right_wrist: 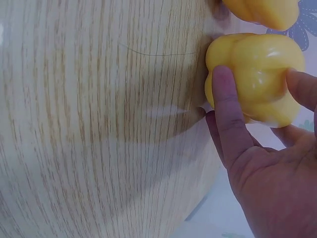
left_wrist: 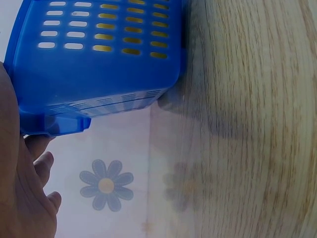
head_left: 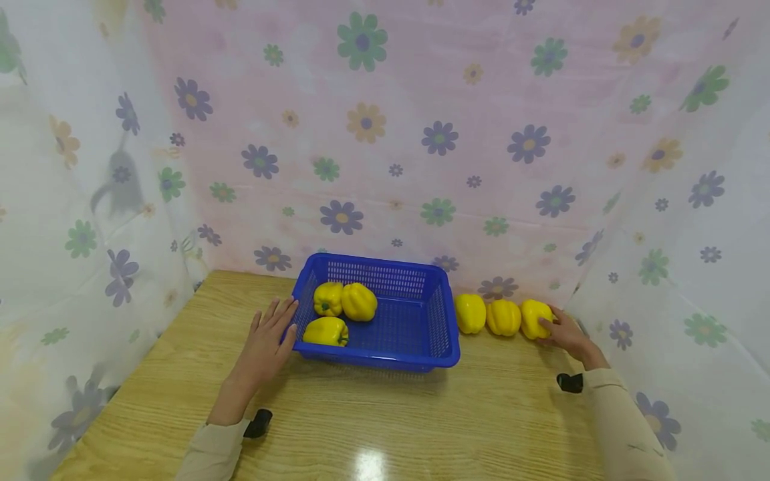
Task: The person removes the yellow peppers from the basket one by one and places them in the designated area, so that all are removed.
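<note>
My left hand (head_left: 265,351) rests with extended fingers against the left rim of a blue plastic basket (head_left: 445,321). In the left wrist view, the slotted side of the basket (left_wrist: 99,74) rises beside that hand. Inside the basket lie three yellow bell peppers, the front one (head_left: 325,331) on its side. To the basket's right, three more stand in a row on the table. My right hand (head_left: 568,334) grips the outermost yellow bell pepper (head_left: 534,317). The right wrist view has its fingers and thumb set around this pepper (right_wrist: 262,74).
The wooden table (head_left: 373,414) has flower-patterned cloth (head_left: 397,133) behind it and along both sides. The other two peppers in the row, a middle one (head_left: 503,317) and one beside the basket (head_left: 470,314), stand close together.
</note>
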Motion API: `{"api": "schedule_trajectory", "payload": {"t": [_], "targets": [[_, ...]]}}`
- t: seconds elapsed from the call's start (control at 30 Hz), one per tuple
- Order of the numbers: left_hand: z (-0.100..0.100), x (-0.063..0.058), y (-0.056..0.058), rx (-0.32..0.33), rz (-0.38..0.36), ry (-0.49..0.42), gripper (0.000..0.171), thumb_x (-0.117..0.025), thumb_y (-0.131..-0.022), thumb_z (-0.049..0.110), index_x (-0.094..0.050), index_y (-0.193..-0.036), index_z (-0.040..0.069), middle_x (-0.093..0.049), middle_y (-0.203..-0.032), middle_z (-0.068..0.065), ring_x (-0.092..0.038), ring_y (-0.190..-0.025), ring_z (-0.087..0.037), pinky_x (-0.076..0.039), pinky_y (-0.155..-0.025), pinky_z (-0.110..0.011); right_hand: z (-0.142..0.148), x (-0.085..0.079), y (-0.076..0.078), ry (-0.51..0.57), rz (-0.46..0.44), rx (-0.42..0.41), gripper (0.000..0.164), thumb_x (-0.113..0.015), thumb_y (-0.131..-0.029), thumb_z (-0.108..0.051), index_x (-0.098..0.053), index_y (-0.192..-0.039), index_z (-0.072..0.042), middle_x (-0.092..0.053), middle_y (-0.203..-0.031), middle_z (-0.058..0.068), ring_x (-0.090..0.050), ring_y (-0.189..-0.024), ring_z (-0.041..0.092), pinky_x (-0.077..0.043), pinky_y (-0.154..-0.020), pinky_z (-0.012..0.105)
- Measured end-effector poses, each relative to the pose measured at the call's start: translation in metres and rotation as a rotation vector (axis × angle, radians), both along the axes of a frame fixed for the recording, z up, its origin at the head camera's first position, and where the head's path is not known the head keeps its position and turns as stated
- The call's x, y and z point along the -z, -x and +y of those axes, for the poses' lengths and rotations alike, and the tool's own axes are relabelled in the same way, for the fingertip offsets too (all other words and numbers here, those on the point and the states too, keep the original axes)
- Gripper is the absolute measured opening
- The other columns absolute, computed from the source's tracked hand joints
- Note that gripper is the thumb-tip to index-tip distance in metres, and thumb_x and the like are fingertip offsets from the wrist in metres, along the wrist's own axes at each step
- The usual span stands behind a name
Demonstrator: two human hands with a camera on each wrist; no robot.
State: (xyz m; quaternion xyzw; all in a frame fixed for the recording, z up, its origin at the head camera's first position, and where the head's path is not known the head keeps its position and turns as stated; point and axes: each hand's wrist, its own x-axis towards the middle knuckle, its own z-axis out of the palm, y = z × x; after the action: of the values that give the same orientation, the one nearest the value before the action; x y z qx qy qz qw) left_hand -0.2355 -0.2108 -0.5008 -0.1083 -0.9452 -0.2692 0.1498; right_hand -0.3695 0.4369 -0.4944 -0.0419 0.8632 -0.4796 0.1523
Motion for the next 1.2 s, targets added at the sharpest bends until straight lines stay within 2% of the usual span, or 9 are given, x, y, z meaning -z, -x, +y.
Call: {"api": "schedule_trajectory", "payload": {"t": [0.3,0.5,0.67,0.77,0.93,1.2], "targets": [[-0.001,-0.001,0.0,0.006,-0.003,-0.007,0.053,-0.041,-0.11,0.028,-0.037,-0.158,0.005,-0.033,-0.165,-0.014,-0.017,-0.155,-0.041,-0.007,-0.121,-0.068,-0.004,-0.003,-0.005,-0.016,-0.004,0.02,0.074,-0.033,-0.113,-0.028,0.015,-0.156,0.01,-0.003,-0.154,0.05,-0.029,-0.139,0.061,-0.055,-0.099,0.047],[-0.001,0.0,0.0,0.008,-0.002,-0.008,0.053,-0.04,-0.11,0.029,-0.037,-0.158,0.005,-0.033,-0.165,-0.014,-0.017,-0.155,-0.041,-0.007,-0.121,-0.068,-0.003,-0.004,-0.007,-0.019,-0.001,0.022,0.075,-0.031,-0.113,-0.029,0.016,-0.155,0.01,-0.001,-0.153,0.051,-0.03,-0.138,0.061,-0.056,-0.097,0.047],[-0.001,0.0,0.0,0.009,-0.002,-0.013,0.054,-0.039,-0.11,0.03,-0.037,-0.158,0.006,-0.033,-0.165,-0.013,-0.017,-0.156,-0.04,-0.007,-0.121,-0.068,0.0,-0.008,-0.009,-0.063,0.003,0.043,0.076,-0.027,-0.113,-0.035,0.017,-0.155,0.01,0.001,-0.153,0.052,-0.035,-0.136,0.062,-0.057,-0.094,0.047],[-0.001,0.0,0.0,0.011,-0.002,-0.012,0.053,-0.039,-0.11,0.03,-0.037,-0.158,0.006,-0.033,-0.165,-0.013,-0.017,-0.156,-0.04,-0.008,-0.121,-0.069,-0.001,-0.014,-0.012,-0.075,0.006,0.052,0.076,-0.023,-0.112,-0.038,0.018,-0.155,0.01,0.001,-0.154,0.05,-0.03,-0.138,0.063,-0.055,-0.097,0.052],[0.0,-0.001,-0.001,0.014,-0.007,-0.02,0.053,-0.039,-0.11,0.029,-0.037,-0.158,0.005,-0.032,-0.165,-0.014,-0.016,-0.156,-0.041,-0.007,-0.121,-0.069,-0.007,-0.029,-0.02,-0.104,0.045,0.041,0.077,-0.022,-0.112,-0.041,0.018,-0.155,0.009,0.002,-0.155,0.049,-0.016,-0.142,0.065,-0.042,-0.105,0.066],[0.0,-0.002,-0.001,0.011,-0.014,-0.015,0.054,-0.038,-0.111,0.029,-0.036,-0.158,0.005,-0.031,-0.166,-0.013,-0.016,-0.155,-0.041,-0.006,-0.121,-0.068,-0.034,-0.06,-0.039,-0.157,0.091,0.028,0.081,-0.024,-0.111,-0.046,0.014,-0.157,0.009,0.0,-0.156,0.048,-0.016,-0.142,0.065,-0.032,-0.109,0.072]]}}
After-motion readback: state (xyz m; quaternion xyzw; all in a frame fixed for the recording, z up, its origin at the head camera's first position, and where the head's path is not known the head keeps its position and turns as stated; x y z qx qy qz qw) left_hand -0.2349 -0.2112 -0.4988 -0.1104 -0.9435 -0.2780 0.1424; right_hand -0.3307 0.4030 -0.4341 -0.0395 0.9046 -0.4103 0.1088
